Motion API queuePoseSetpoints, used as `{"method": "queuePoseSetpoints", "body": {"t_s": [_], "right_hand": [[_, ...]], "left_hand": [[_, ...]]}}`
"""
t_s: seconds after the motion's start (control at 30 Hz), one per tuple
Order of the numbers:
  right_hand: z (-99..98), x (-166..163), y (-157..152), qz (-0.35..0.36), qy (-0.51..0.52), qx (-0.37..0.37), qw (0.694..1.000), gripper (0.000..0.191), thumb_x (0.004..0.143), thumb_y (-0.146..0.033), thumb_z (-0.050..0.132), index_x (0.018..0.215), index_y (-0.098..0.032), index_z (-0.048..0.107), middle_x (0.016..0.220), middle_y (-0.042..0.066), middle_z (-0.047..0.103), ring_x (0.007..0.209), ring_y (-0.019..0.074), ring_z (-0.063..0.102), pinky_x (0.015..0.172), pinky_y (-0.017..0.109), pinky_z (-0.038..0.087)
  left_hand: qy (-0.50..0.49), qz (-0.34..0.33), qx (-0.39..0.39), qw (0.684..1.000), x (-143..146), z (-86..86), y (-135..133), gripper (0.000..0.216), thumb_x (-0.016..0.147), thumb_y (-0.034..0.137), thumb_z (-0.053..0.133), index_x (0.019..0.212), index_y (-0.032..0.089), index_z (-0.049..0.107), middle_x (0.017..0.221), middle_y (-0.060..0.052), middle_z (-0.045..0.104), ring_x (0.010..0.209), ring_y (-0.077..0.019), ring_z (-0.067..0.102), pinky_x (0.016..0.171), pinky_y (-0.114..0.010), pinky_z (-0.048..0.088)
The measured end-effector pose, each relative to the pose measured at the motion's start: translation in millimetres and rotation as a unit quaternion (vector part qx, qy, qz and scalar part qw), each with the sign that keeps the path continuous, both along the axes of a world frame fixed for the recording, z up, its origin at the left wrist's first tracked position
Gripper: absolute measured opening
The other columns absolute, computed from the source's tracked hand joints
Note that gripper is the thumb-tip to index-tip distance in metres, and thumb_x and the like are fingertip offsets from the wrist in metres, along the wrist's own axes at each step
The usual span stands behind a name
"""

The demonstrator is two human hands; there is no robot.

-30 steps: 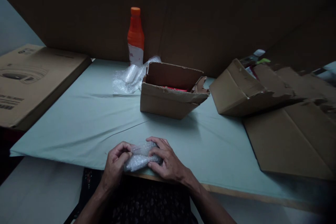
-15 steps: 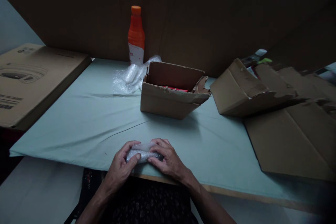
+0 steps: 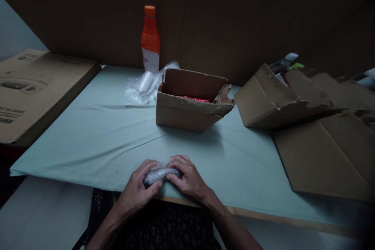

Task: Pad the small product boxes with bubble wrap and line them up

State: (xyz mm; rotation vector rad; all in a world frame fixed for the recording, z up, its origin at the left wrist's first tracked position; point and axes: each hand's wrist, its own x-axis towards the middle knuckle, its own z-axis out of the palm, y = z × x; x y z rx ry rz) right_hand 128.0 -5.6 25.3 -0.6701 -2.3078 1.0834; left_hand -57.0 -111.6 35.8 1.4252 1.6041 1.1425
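A small bundle of bubble wrap (image 3: 160,174) lies between my two hands near the table's front edge. My left hand (image 3: 142,181) is closed around its left end, with the thumb along the near side. Round the right end my right hand (image 3: 187,175) is closed, thumb in front and fingers over the top. Something dark shows through the wrap, but I cannot make out what is inside. Beyond my hands stands an open cardboard box (image 3: 181,113) with something red in it.
An orange bottle (image 3: 150,39) stands at the back beside loose bubble wrap (image 3: 136,90). To the right are a torn-edged carton (image 3: 258,99) with several items and another cardboard box (image 3: 319,160). A large flat printed carton (image 3: 58,86) lies left on the pale green cloth (image 3: 102,133).
My left hand has shifted slightly right and wrapped further over the bundle, its thumb now lower along the front. My right hand has barely moved.
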Motion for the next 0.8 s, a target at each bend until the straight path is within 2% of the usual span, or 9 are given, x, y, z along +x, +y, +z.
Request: {"method": "queuePoseSetpoints", "body": {"t_s": [0.5,0.8], "right_hand": [[5.5,-1.1,0.0,-0.002,-0.006,0.009,1.0,0.006,0.084,-0.02,0.068,0.086,-0.023,0.063,0.093,0.003,0.071,0.09,0.0208,0.063,0.086,0.036,0.044],[4.6,-2.1,1.8,-0.001,0.006,-0.01,1.0,0.008,0.082,-0.02,0.07,0.082,-0.022,0.063,0.089,0.001,0.07,0.087,0.0194,0.063,0.085,0.035,0.043]], "left_hand": [[-0.029,0.017,-0.028,0.999,1.7,0.4,0.4,0.023,0.084,0.026,0.061,0.105,0.02,0.069,0.102,-0.006,0.07,0.095,-0.0212,0.065,0.086,-0.032,0.051],[-0.048,0.013,-0.036,0.998,-0.8,-1.5,3.2,0.023,0.085,0.027,0.06,0.103,0.019,0.07,0.099,-0.005,0.07,0.092,-0.0198,0.064,0.082,-0.029,0.05]]}}
